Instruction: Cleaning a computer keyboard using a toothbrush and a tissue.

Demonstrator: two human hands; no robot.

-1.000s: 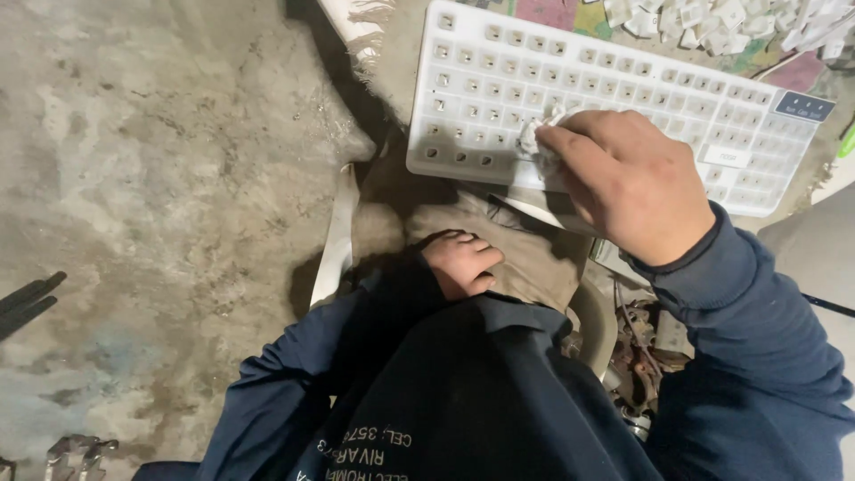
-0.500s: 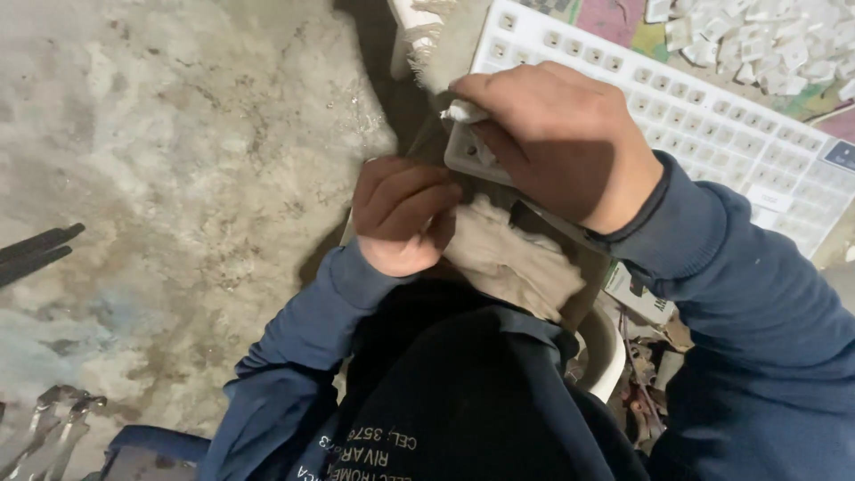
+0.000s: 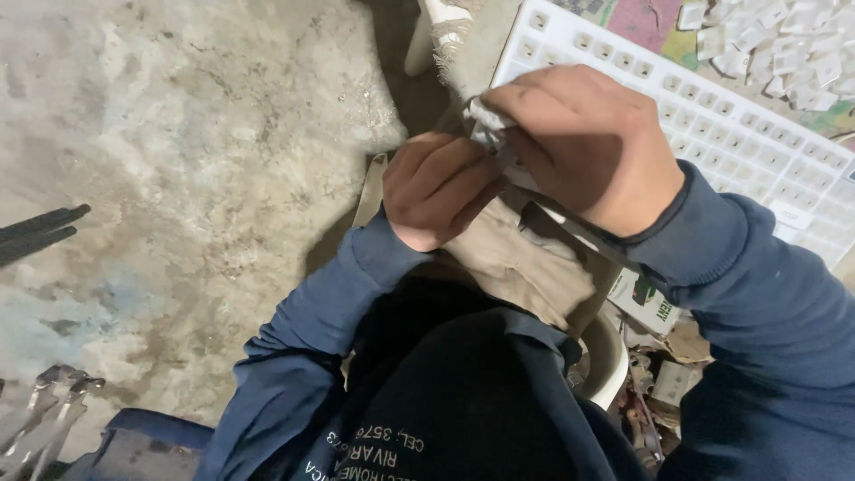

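While the left hand (image 3: 436,191) sits curled, its fingers (image 3: 450,174) are folded in tight against a small white rag (image 3: 485,125), touching its lower edge. Right hand (image 3: 583,147) just beside it, fingers (image 3: 525,98) pinched closed over the same rag from above. White keyboard (image 3: 757,151), keycaps off, lies under and beyond the right fingers. Loose keycaps (image 3: 784,44) piled further past them. Tan trouser leg (image 3: 517,263) below both hands.
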